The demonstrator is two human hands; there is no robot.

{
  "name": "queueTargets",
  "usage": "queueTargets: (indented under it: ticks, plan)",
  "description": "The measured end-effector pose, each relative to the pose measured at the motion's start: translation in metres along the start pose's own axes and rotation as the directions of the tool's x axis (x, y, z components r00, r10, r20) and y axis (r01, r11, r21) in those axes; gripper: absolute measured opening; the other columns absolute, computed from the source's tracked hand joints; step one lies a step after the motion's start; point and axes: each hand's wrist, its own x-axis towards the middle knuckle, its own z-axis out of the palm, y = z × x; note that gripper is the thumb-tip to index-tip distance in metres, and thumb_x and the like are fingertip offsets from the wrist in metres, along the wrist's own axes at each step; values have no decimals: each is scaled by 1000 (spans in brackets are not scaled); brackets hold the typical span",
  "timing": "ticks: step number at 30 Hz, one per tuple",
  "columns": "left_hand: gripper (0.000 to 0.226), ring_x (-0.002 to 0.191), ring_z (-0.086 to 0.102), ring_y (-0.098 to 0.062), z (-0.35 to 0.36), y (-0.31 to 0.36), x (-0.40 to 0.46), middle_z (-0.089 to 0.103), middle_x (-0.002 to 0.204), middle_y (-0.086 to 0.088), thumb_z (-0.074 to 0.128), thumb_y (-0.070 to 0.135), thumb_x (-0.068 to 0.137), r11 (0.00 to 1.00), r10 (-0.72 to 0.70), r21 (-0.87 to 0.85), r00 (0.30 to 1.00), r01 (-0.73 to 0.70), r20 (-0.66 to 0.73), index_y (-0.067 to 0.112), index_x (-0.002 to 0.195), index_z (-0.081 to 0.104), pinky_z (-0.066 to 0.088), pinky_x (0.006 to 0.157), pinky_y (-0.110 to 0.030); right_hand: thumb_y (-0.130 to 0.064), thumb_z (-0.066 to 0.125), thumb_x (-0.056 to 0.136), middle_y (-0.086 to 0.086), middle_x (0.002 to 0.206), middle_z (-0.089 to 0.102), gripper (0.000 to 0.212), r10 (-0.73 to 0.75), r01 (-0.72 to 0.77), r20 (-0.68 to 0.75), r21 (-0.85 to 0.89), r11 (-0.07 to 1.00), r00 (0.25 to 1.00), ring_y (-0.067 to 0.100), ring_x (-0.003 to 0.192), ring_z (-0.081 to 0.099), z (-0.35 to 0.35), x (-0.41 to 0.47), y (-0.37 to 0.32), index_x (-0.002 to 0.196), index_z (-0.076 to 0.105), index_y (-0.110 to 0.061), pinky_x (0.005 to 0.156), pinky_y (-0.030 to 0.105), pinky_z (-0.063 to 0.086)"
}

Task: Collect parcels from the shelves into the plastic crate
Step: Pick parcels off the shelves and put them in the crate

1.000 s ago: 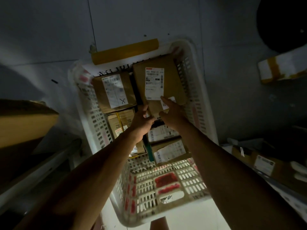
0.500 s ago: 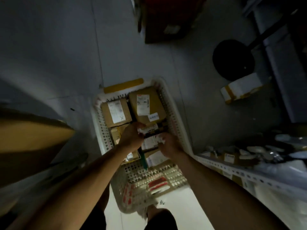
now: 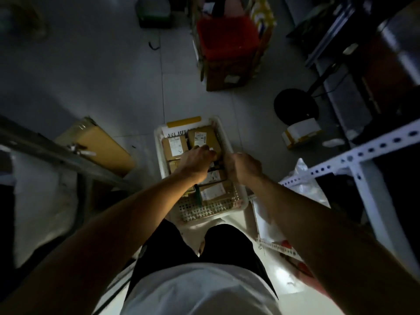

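Note:
A white plastic crate (image 3: 158, 148) stands on the floor in front of my feet. Several brown cardboard parcels with white labels lie in it, among them one at the far left (image 3: 174, 145), one at the far right (image 3: 203, 136) and one at the near end (image 3: 213, 192). My left hand (image 3: 197, 159) hovers over the middle of the crate with loosely curled fingers. My right hand (image 3: 242, 166) hangs above the crate's right rim, its back towards me and its fingers hidden. I see nothing held in either hand.
A large cardboard box (image 3: 100, 146) lies left of the crate beside a metal shelf frame (image 3: 45, 151). A white perforated shelf (image 3: 363, 153) stands at the right. A white taped parcel (image 3: 300, 133) and a black round base (image 3: 295, 105) are on the floor. A red bin (image 3: 227, 39) is further ahead.
My hands have let go of the parcel at the crate's far right and drawn back. My head has risen, so the crate looks smaller and farther away.

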Motion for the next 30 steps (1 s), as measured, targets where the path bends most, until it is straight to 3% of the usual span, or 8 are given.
queueTargets:
  ticks: [5,8,12,15,18,21,25,30]
  plan:
    - [37,122,57,-28,-18,43,-47,61,130,-3,54,8,96,992,124,10,987,-126,106,25,128,63,51,94,-40,-22,56,98,9,136,61,34,104,-104,5,50,993,995,31,125,59,-2,-89,19,131,62,-21,100,37,49]
    - [37,124,56,-29,-20,81,-66,60,132,-1,54,8,93,966,224,99,963,-240,148,25,126,63,48,91,-37,-30,56,97,6,138,60,33,210,-206,-24,109,973,977,29,127,57,11,-146,34,129,62,-23,101,37,47]
    - [44,127,53,-30,-1,141,-102,56,133,-3,54,5,91,917,375,56,904,-394,205,24,130,62,46,94,-35,-34,53,98,2,134,64,35,386,-371,-60,173,912,921,26,121,62,38,-225,56,131,61,-27,93,33,51]
    - [48,125,54,-27,16,193,-127,59,129,-1,60,6,85,846,505,37,822,-532,264,29,127,63,46,99,-36,-32,54,97,6,136,62,42,477,-442,-60,290,849,877,31,122,61,53,-291,77,138,57,-29,98,40,53]
    - [51,125,54,-29,30,254,-159,60,130,-3,64,7,81,752,621,-4,706,-660,341,27,127,63,45,104,-39,-37,60,95,0,132,64,40,583,-536,-42,345,771,812,28,122,61,77,-351,100,135,59,-36,93,34,50]
    - [46,121,59,-30,40,311,-191,63,126,-4,67,11,81,614,723,45,585,-788,367,29,123,65,50,98,-39,-30,58,94,2,126,66,34,684,-622,3,418,661,729,29,118,63,102,-400,124,128,64,-31,87,33,49]
    - [38,115,61,-29,57,389,-220,64,119,-4,67,8,83,476,773,110,475,-872,421,29,115,67,52,93,-39,-19,54,96,6,122,67,33,758,-678,28,472,564,651,30,111,64,125,-465,163,127,64,-22,76,30,44]
    - [38,116,60,-26,84,512,-253,63,120,0,67,14,84,328,828,133,353,-935,436,31,118,66,52,91,-37,-16,53,95,6,128,63,38,855,-712,25,566,415,518,30,119,59,142,-558,237,132,61,-23,95,35,50]
